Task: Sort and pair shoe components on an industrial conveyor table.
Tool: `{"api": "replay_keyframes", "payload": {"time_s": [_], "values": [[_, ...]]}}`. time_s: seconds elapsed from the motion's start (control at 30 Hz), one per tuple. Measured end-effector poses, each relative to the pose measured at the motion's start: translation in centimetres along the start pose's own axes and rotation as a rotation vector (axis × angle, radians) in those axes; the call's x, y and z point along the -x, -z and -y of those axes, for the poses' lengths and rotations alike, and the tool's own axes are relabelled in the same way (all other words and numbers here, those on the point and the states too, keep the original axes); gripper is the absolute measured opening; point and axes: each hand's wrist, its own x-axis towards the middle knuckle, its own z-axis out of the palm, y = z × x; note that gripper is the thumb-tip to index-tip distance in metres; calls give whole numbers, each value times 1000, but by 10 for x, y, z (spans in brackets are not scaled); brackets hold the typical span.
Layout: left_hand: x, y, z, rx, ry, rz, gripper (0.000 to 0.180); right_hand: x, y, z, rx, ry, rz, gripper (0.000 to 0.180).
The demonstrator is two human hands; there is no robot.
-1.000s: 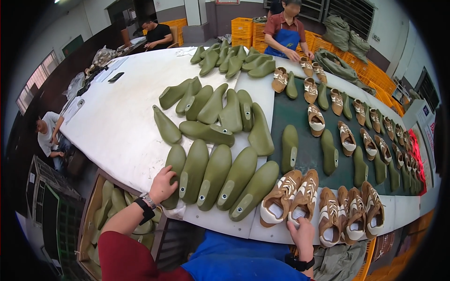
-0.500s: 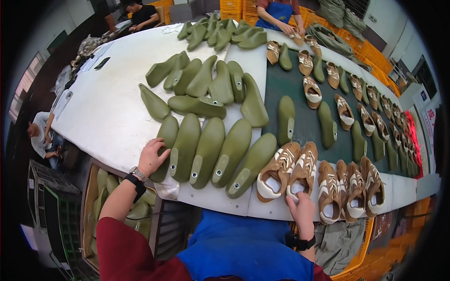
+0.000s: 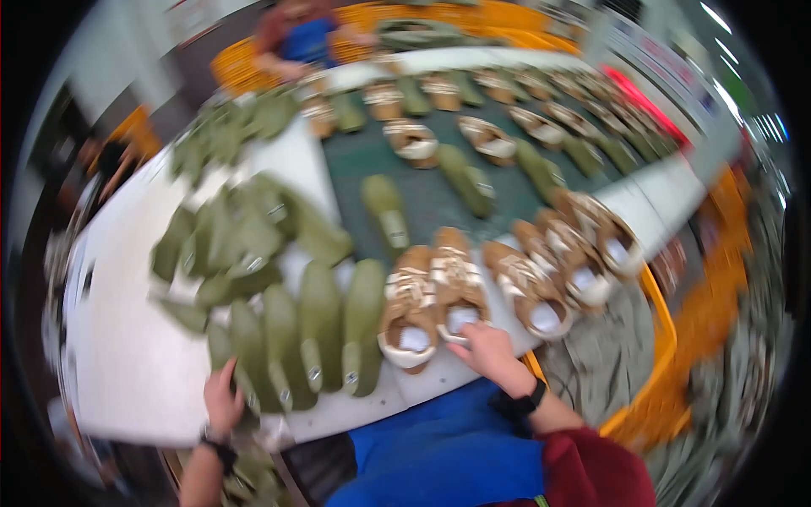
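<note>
My left hand [image 3: 222, 401] is at the leftmost green shoe last [image 3: 220, 342] of a row along the near table edge. Its fingers close around the last's near end, though motion smears them. Several more green shoe lasts [image 3: 319, 317] stand side by side just right of it. My right hand [image 3: 492, 353] pinches the heel of a brown sneaker [image 3: 456, 272] with white stripes and laces. The matching sneaker [image 3: 410, 291] lies to its left, its heel toward me. White paper shows inside both shoes.
Brown sneakers [image 3: 528, 283] stand further right on the white table [image 3: 118, 296]. Beyond, rows of shoes and lasts cover a green mat [image 3: 346, 186]. Loose lasts [image 3: 245, 220] pile up at left. Across the table is a co-worker [image 3: 300, 38]; an orange crate [image 3: 659, 313] stands at right.
The view has swung to the right, so the table's contents sit further left and blur. Both hands stay at the same last and sneaker.
</note>
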Motion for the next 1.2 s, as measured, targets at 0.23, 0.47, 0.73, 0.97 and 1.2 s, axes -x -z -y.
{"api": "replay_keyframes", "payload": {"time_s": [0.23, 0.47, 0.73, 0.97, 1.2], "values": [[-1, 1, -11, 67, -89, -119, 51, -2, 10, 3, -54, -86, 28, 29], [1, 1, 6, 12, -105, 22, 30, -2, 9, 0, -110, -42, 56, 28], [-4, -10, 6, -94, -71, -25, 26, -40, 117, -13, -433, -143, 90, 39], [-2, -2, 4, -79, -96, -92, 21, -189, 142, 25, -736, 100, 258, 33], [-4, -1, 4, -64, -61, -119, 19, -343, 14, 60, -530, 10, 362, 41]]}}
